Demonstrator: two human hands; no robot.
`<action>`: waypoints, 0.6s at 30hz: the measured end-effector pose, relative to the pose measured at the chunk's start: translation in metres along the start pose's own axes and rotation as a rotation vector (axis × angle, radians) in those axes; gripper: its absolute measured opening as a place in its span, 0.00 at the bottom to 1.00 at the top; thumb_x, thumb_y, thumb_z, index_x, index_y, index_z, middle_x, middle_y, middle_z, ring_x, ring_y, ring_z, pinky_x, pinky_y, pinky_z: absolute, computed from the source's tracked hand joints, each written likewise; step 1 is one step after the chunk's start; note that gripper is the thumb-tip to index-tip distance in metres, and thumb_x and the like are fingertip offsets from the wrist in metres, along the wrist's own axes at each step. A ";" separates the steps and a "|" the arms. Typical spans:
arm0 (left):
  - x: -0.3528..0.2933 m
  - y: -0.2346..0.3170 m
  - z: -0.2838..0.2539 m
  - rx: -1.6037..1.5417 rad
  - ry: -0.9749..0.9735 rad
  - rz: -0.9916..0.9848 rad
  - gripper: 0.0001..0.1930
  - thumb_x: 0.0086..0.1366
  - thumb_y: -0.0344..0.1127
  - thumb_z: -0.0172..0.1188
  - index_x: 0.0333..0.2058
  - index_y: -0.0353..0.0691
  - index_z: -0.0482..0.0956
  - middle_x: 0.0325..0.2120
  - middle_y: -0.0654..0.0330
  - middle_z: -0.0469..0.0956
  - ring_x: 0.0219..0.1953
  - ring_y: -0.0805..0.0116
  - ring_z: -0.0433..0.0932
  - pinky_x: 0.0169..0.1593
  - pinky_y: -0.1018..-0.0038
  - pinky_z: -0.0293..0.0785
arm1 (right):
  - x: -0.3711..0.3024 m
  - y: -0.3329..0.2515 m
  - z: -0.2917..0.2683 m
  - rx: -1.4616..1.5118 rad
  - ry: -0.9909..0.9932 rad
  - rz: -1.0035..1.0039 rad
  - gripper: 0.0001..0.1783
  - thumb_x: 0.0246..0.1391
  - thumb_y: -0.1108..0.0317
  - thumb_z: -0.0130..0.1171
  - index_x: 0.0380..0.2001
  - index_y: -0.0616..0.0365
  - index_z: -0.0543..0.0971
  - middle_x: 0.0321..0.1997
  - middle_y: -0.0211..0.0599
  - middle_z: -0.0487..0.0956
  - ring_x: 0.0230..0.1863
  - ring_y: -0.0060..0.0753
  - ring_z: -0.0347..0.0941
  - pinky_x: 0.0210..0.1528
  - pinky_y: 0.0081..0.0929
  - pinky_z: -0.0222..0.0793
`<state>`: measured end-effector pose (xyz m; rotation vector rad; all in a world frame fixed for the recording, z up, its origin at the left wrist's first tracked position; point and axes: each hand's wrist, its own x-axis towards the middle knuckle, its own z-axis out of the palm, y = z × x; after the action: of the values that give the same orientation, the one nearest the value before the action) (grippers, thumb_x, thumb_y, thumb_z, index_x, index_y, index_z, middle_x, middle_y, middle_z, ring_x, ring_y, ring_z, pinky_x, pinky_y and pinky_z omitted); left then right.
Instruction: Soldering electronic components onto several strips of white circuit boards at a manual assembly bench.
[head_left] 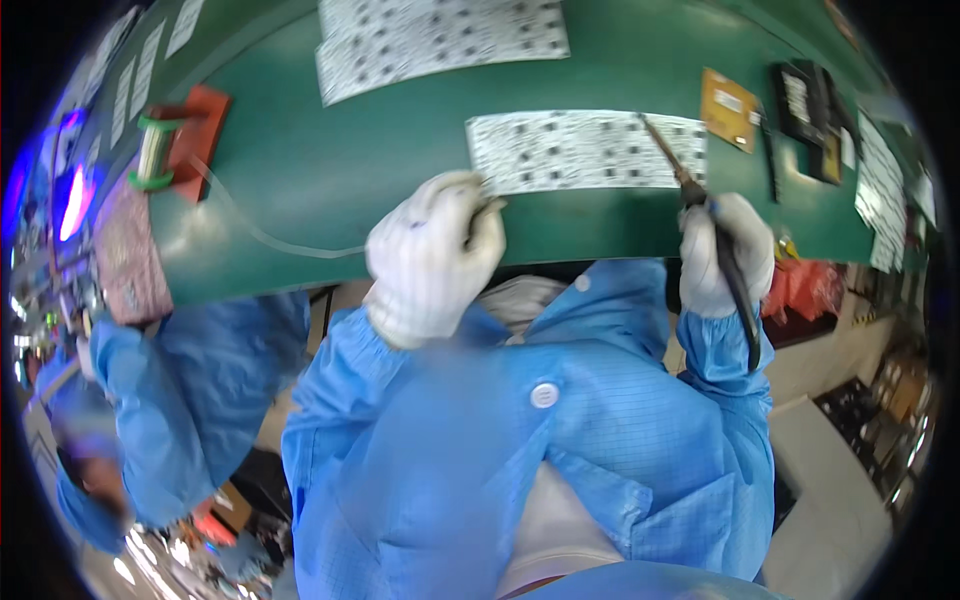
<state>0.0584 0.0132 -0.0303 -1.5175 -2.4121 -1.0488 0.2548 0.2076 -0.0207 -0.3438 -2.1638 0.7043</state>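
Watching from afar through the head view, I have the spool (154,152) at the bench's far left: green-flanged, wound with pale strand, set against a red stand (205,125). A thin pale strand (270,238) curves from there across the green bench (300,150) to my left hand (432,252), white-gloved, its fingers curled closed on a small greyish piece (488,208) too blurred to name; whether the strand is gripped too, I cannot tell. My right hand (728,252), gloved alike, is closed around the soldering iron (694,193), whose tip points up and left over the white sheet (570,150), near its upper edge; I cannot tell if they touch. That sheet, dotted with rows of dark squares, lies just beyond both hands, and a larger similar sheet (440,45) lies farther back. Beside its right end sits an orange-brown card (728,110), then a black case (800,100) whose contents I can't make out. Below the bench edge at right is a red plastic bag (803,287), crumpled, its contents unclear. Brown boxes (902,388) stand farther off, too small to read inside.
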 end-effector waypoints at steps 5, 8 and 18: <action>0.005 0.006 -0.004 0.001 -0.036 -0.052 0.08 0.52 0.25 0.65 0.31 0.39 0.76 0.32 0.58 0.81 0.31 0.58 0.80 0.35 0.69 0.77 | 0.014 0.054 -0.055 -0.207 0.448 0.341 0.10 0.55 0.74 0.61 0.39 0.65 0.75 0.28 0.39 0.78 0.28 0.24 0.75 0.33 0.21 0.72; 0.008 0.008 -0.006 -0.010 -0.046 -0.069 0.08 0.53 0.24 0.65 0.31 0.39 0.75 0.32 0.59 0.81 0.31 0.59 0.80 0.35 0.69 0.76 | 0.016 0.088 -0.081 -0.325 0.567 0.226 0.11 0.56 0.71 0.62 0.40 0.65 0.75 0.30 0.39 0.79 0.30 0.22 0.75 0.34 0.21 0.73; 0.007 0.002 -0.010 0.037 0.082 -0.027 0.05 0.52 0.25 0.65 0.28 0.37 0.78 0.32 0.53 0.81 0.32 0.55 0.80 0.35 0.67 0.77 | 0.026 0.069 -0.057 -0.091 0.531 0.424 0.13 0.57 0.68 0.62 0.43 0.65 0.76 0.34 0.36 0.80 0.32 0.21 0.75 0.35 0.19 0.72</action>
<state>0.0539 0.0133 -0.0183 -1.4058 -2.3899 -1.0436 0.2833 0.2960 -0.0161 -0.9444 -1.6296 0.6503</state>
